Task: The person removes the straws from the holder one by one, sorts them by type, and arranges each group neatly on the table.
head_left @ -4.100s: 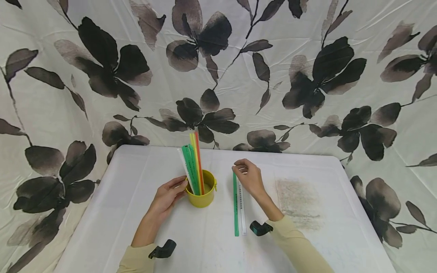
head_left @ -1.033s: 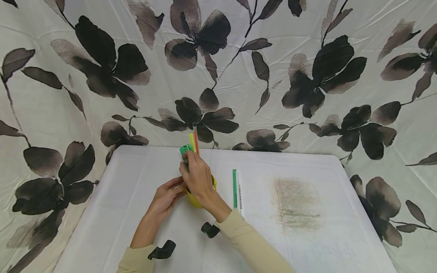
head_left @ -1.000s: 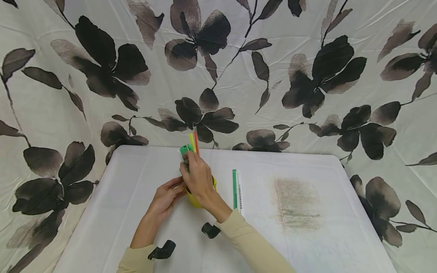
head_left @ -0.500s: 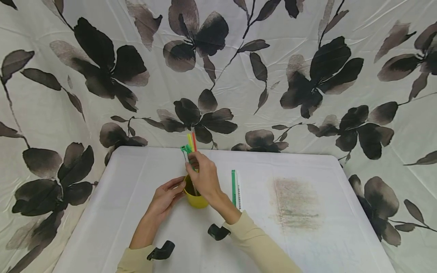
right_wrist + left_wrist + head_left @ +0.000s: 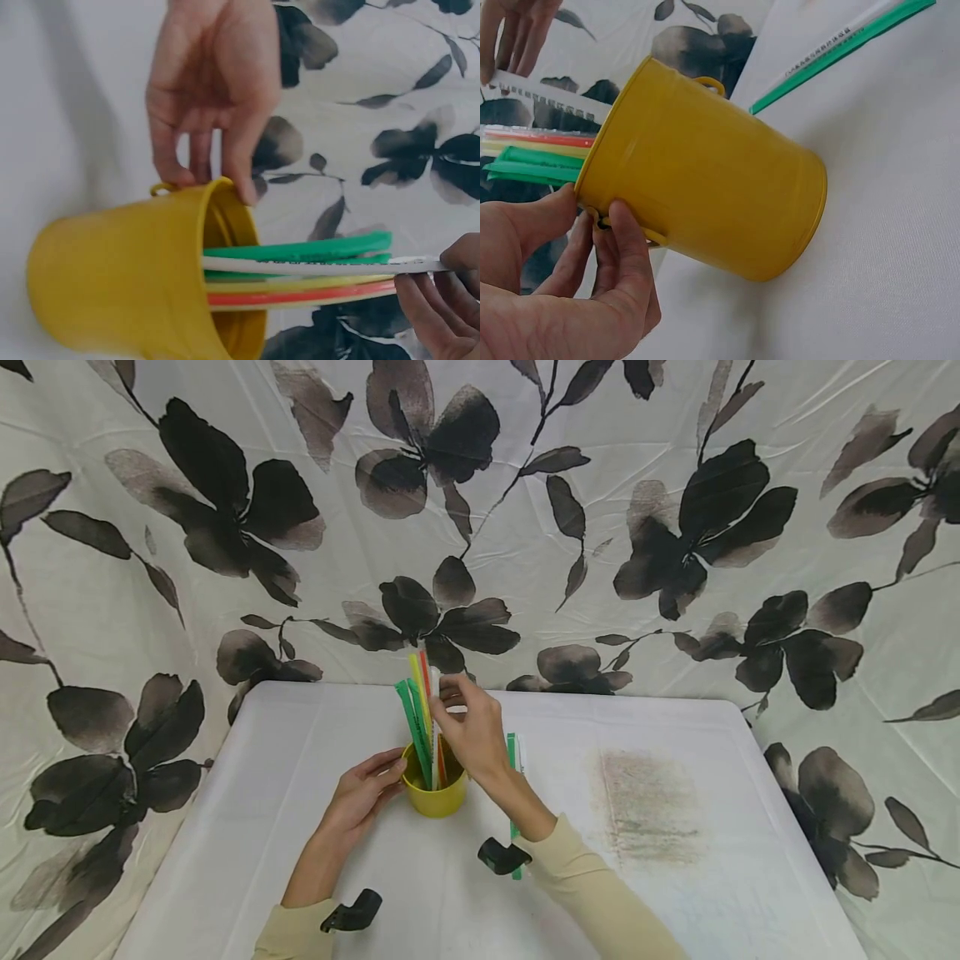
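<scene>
Right grip [image 5: 477,727] pinches one strip [image 5: 322,266]; left [image 5: 363,800], one bucket [image 5: 712,172].

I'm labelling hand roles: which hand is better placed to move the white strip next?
The right hand, probably: it pinches the white strip near its top, while the left hand holds the yellow bucket at its rim.

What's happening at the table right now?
A person's left hand holds a yellow bucket near its rim, while the right hand pinches a white strip whose lower end is inside the bucket. Green, yellow and red strips lean in it too. Another green strip and a white one lie on the table.
</scene>
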A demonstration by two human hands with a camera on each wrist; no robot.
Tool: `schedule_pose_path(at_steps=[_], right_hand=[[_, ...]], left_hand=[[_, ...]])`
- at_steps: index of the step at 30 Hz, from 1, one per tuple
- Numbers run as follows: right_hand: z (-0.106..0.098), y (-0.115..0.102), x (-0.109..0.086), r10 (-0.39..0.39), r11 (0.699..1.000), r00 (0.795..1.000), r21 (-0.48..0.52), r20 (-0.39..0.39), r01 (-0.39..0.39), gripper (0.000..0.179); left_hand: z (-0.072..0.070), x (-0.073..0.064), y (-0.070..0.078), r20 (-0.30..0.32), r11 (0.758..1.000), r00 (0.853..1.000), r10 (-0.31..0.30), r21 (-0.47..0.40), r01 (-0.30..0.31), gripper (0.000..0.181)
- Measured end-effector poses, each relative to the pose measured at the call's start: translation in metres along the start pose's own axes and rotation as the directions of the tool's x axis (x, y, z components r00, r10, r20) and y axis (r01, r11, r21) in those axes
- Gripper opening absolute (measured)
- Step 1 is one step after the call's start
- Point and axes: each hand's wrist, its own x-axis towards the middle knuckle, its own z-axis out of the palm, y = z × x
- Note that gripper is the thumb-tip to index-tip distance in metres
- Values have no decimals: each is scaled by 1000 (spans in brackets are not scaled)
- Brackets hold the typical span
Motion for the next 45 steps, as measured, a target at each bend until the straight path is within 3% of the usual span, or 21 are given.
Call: schedule_pose_path(at_steps=[6, 17, 24, 29, 35, 45], right_hand=[[-16, -2, 7, 23, 999, 998, 40, -53, -21, 20], [-57, 2, 18, 194, 971, 974, 167, -116, -173, 26], [-79, 10, 22, 279, 911, 953, 348, -120, -223, 27], [-95, 16, 22, 348, 868, 932, 410, -99, -280, 32], [-112, 24, 16, 396, 840, 915, 434, -79, -326, 32], [-126, 48, -4, 466, 826, 883, 389, -61, -409, 29]], left_hand=[[0, -2, 1, -4, 1000, 1000, -3, -1, 3, 47], [0, -1, 2, -3, 1000, 1000, -12, -6, 12, 47], [-1, 0, 1, -2, 1000, 1000, -13, -15, 13, 46], [-1, 0, 1, 0, 1000, 1000, -14, -18, 14, 46], [-1, 1, -1, -4, 1000, 1000, -13, -20, 13, 45], [-1, 1, -3, -3, 1000, 1000, -1, -20, 1, 45]])
